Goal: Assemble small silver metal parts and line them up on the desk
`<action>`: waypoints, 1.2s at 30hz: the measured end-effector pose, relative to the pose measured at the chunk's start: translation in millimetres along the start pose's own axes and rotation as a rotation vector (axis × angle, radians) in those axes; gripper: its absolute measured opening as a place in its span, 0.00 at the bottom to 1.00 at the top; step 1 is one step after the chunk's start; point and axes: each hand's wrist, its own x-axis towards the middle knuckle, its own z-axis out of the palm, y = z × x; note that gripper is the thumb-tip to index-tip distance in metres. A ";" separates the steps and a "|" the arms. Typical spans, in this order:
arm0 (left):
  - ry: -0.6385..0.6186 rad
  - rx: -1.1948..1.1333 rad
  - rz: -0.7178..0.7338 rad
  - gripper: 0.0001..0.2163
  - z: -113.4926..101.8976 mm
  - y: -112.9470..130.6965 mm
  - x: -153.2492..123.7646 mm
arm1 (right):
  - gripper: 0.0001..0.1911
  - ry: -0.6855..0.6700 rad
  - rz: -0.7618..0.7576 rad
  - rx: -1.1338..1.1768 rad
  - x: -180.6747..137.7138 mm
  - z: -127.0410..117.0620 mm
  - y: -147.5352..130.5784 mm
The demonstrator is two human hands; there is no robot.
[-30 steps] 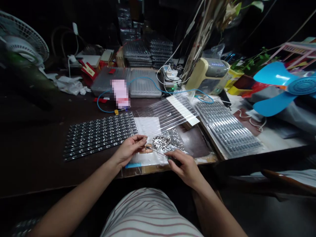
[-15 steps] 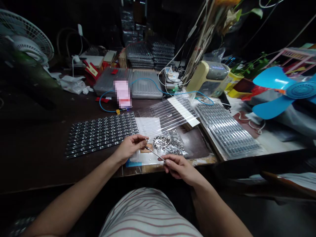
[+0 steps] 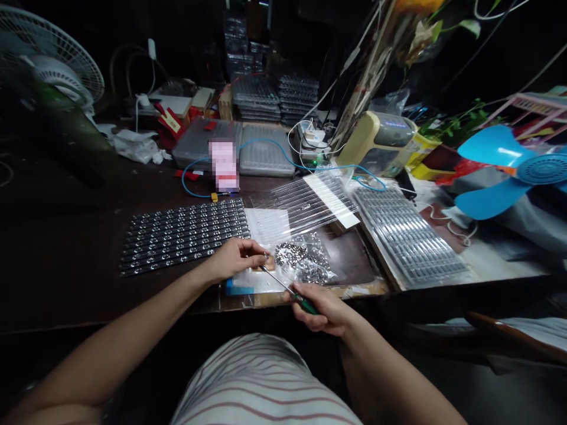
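My right hand is closed round the green handle of a thin screwdriver whose metal shaft slants up left toward my left hand. My left hand pinches a tiny part I cannot make out at the screwdriver's tip, over a small brown piece on the desk's front edge. Right beside them lies a clear bag of small shiny metal parts. A black tray of rows of small parts lies to the left of my left hand.
A clear ribbed sheet and a grey slotted tray lie to the right. Grey lidded boxes, stacked trays, a blue cable, a cream device, a white fan and a blue fan crowd the back and sides.
My right hand has slid back toward me along the screwdriver onto its green handle. My left hand has sunk slightly toward the desk, still pinching at the tip.
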 end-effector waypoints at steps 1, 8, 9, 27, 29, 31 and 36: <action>0.025 -0.002 -0.015 0.17 1.0 -1.3 0.4 | 0.27 0.053 -0.017 -0.016 0.5 1.1 -0.7; 0.096 -0.081 -0.018 0.20 5.6 -5.0 2.9 | 0.19 0.231 -0.106 -0.190 4.8 3.0 -2.8; 0.085 -0.079 -0.021 0.20 6.2 -4.7 3.0 | 0.20 0.152 -0.094 -0.153 5.8 3.5 -2.9; 0.190 -0.161 -0.020 0.20 18.1 -3.2 7.3 | 0.11 0.586 -0.168 -0.797 29.4 12.3 -1.7; 0.195 -0.184 -0.033 0.21 18.3 -3.5 7.8 | 0.10 0.566 -0.164 -0.813 30.3 13.2 -2.4; 0.199 -0.210 -0.058 0.21 18.3 -3.8 8.1 | 0.09 0.588 -0.151 -0.824 31.1 14.2 -3.3; 0.202 -0.259 -0.093 0.21 17.9 -3.9 8.0 | 0.11 0.672 -0.175 -0.985 34.7 15.5 -3.5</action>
